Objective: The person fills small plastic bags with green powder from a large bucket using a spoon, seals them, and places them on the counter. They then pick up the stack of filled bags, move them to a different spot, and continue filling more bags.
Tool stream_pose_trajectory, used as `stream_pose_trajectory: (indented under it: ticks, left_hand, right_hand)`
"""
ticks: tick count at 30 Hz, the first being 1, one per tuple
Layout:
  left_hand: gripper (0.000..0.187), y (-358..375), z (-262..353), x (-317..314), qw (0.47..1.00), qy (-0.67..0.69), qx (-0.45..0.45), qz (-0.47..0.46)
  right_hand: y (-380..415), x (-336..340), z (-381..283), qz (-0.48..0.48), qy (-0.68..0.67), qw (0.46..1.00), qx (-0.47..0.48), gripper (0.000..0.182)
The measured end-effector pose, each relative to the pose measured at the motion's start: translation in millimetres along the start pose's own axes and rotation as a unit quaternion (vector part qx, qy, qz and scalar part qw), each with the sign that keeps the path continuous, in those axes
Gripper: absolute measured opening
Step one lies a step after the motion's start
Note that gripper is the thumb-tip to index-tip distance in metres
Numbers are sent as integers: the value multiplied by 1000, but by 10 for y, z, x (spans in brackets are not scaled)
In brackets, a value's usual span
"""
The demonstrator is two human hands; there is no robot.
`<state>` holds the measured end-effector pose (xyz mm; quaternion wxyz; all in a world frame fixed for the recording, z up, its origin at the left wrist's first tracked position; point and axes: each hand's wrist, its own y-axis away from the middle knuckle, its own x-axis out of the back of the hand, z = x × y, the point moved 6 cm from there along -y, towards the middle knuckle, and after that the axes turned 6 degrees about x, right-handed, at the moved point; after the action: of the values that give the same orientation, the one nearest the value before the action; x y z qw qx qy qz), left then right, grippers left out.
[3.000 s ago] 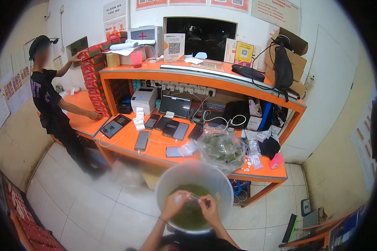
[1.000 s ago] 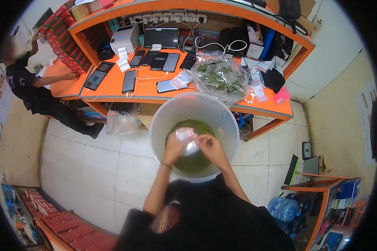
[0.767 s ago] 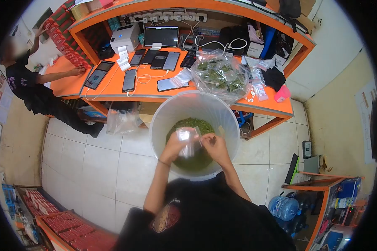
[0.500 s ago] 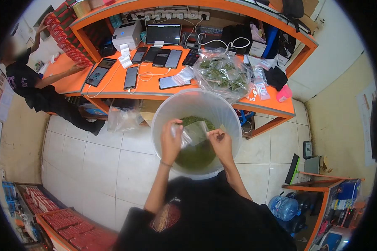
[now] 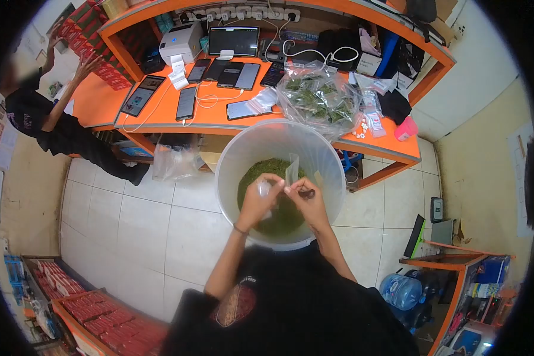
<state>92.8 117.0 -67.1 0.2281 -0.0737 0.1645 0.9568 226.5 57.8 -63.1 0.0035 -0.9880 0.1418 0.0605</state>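
Over a large translucent white tub, my two hands meet, fingertips almost touching. Green dried, leafy-looking material covers the tub's bottom. Between the fingers a small clear plastic bag stands up, pinched by my right hand. A dark rounded end of something also pokes out of that hand; its kind I cannot make out. My left hand is closed around more clear plastic, with its thumb and finger at the bag's lower edge.
Beyond the tub, an orange workbench carries several phones, a label printer, a tablet screen and a big clear bag of green packets. A pink cup sits right. Another person handles stacked red boxes at left.
My hands have come together, and the bag stretched flat between them now stands upright at the fingertips. The other person's lower hand has risen from the bench to the box stack.
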Motion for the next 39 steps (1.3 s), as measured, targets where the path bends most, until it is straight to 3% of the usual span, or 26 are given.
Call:
stream_pose_trajectory:
  ticks: [2,4,8,10,12,15,17,19,20,23,25,28,30,32,35,37,38,39]
  left_hand:
    - [18,-3,7,30,999,-24,24,14]
    - [19,12,71,-43,983,-164,-79,5]
    - [19,31,5,47,993,-115,5,2]
    - [18,80,102,12,964,-230,-131,19]
    - [17,124,124,-34,947,-278,-162,14]
    - [17,150,148,-64,930,-316,-188,-11]
    - [17,157,142,-73,934,-305,-181,-31]
    - [18,212,176,-192,900,-374,-205,-92]
    - [18,206,157,-203,900,-374,-205,-93]
    - [21,190,169,-177,885,-400,-238,-32]
    - [21,150,173,5,862,-466,-169,107]
    - [20,199,201,-28,883,-402,-224,93]
    - [18,228,221,-75,901,-359,-234,71]
    - [17,227,243,-91,916,-314,-245,50]
    - [14,167,206,39,911,-361,-166,109]
    - [17,222,398,84,906,-298,-269,134]
    - [33,241,419,33,887,-336,-304,87]
    - [33,260,458,34,887,-336,-304,88]
  right_hand:
    - [-36,-9,93,-14,-3,999,46,11]
    - [-29,-27,6,-27,-3,996,89,11]
    - [7,-31,-59,-90,-30,995,-25,9]
    - [16,-29,79,-109,-62,989,-78,10]
    - [-35,16,177,-99,100,990,30,14]
    - [9,42,124,-82,158,982,61,15]
    - [39,21,69,-92,130,986,56,15]
    - [72,-11,17,-100,102,988,51,14]
    - [81,-13,-47,-75,160,981,83,13]
    - [116,0,-119,-11,280,946,160,13]
    - [129,-7,-113,27,339,918,204,14]
    - [90,-68,-80,20,322,932,167,15]
    - [53,-82,-170,20,200,967,155,24]
    - [48,-137,-220,-3,211,961,181,28]
    - [2,-42,-189,2,221,956,193,30]
    - [-44,18,-180,28,221,958,181,29]
    - [-54,14,-151,20,198,968,153,29]
    - [-67,13,-127,12,174,977,126,29]
